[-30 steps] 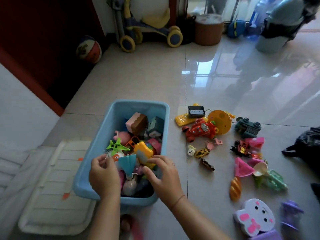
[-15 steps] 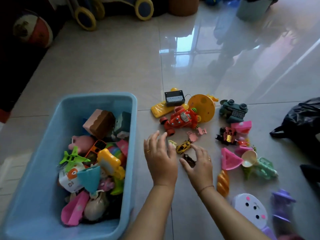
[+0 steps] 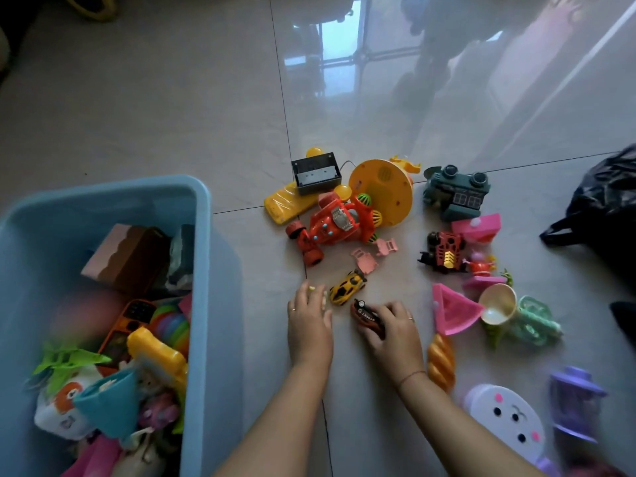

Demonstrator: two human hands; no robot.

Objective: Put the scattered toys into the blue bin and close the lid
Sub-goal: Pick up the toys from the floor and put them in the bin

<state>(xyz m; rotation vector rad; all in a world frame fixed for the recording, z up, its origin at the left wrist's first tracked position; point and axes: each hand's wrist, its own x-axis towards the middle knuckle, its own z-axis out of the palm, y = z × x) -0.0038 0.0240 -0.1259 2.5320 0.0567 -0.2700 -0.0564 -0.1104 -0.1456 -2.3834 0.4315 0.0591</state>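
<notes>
Blue bin [image 3: 203, 235] is noted at the floor's left edge, open-topped, with toys heaped inside. Near its right wall the left hand [image 3: 309, 321] is laid palm-down on the floor, fingertips bent over something pale; whether anything is gripped cannot be told. A yellow car [image 3: 346, 287] lies just beyond, between the hands. A dark red car [image 3: 365, 314] is held by the right hand [image 3: 394, 330], fingers curled round it.

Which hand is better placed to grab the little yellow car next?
Probably the left hand: its fingertips lie right beside the yellow car, while the right hand grips the dark red car. The left may be covering a small pale toy, though.
</notes>
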